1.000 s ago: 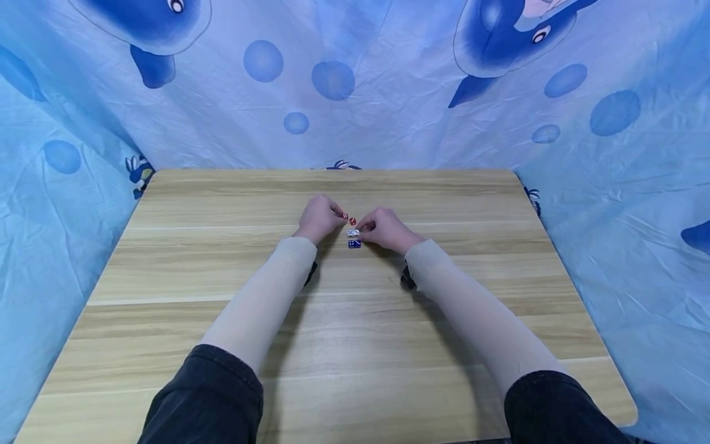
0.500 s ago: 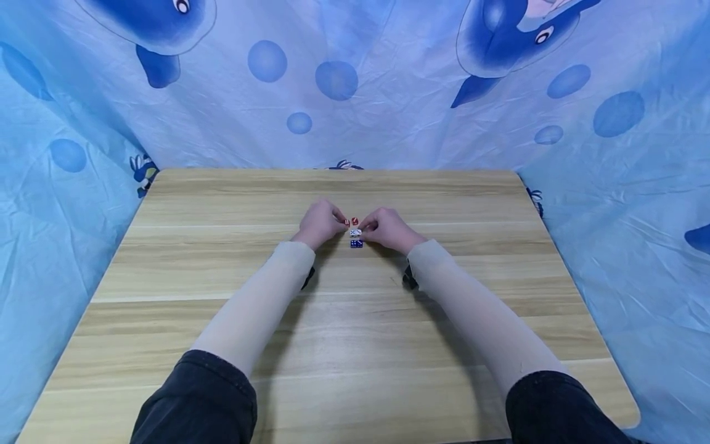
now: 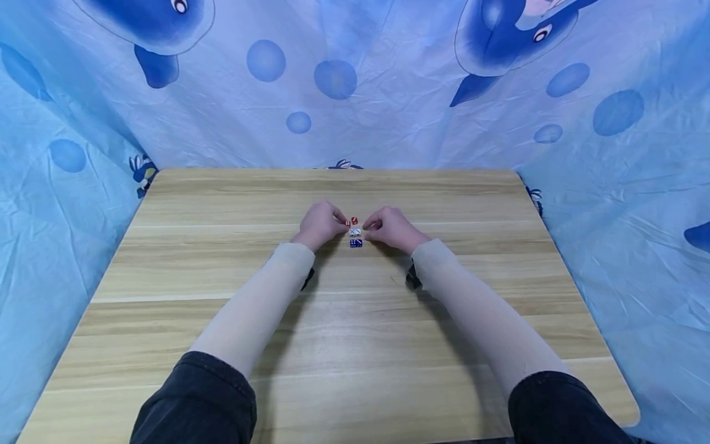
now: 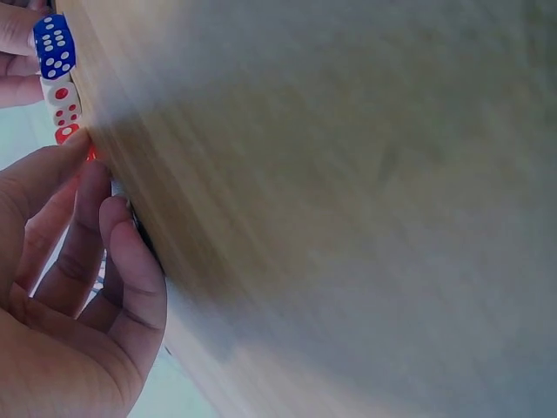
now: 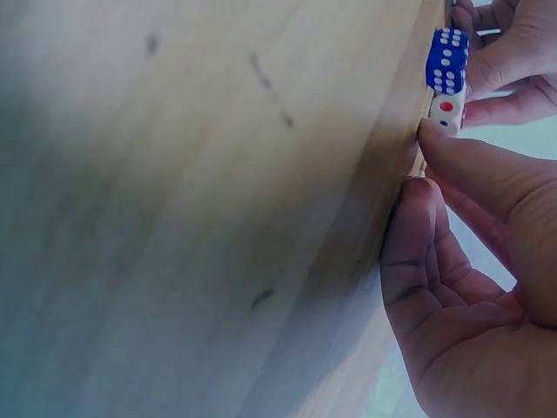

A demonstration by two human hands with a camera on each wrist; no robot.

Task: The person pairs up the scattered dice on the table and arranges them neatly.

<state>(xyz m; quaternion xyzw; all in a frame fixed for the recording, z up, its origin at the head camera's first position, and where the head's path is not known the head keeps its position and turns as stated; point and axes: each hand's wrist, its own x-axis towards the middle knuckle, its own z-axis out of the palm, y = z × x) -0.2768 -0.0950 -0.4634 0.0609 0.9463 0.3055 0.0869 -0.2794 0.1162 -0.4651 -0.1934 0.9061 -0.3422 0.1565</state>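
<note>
My left hand [image 3: 322, 223] pinches a red die [image 4: 92, 153] between thumb and fingertips, low at the tabletop. Just right of it lies a second red die [image 3: 354, 220]. Nearer to me sits a side-by-side pair of white dice [image 3: 355, 232], and in front of those a pair of blue dice [image 3: 355, 243]. To the right of the dice my right hand [image 3: 392, 229] holds nothing; its thumb and forefinger are parted. In the right wrist view its thumb tip is close beside a white die [image 5: 446, 109]; whether they touch I cannot tell.
The dice stand around the middle of a wooden table [image 3: 355, 345], toward its far half. A blue sea-patterned cloth [image 3: 388, 117] hangs behind the far edge and along both sides.
My left hand has brought its red die slightly nearer to me, beside the white dice. My right hand has drawn back a little to the right from the dice.
</note>
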